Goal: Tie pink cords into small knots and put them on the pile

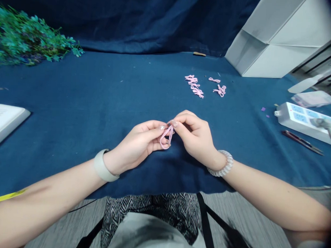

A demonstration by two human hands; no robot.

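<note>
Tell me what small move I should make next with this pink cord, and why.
I'd probably use your right hand to draw the pink cord gently snugger while your left hand steadies it, because it hangs as an open loop, with the right hand pinching near its top.

A thin pink cord, bent into slim loops, sits narrow end up between the hands, pinched on top.

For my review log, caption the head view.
Left hand and right hand pinch a looped pink cord over dark blue cloth.
</note>
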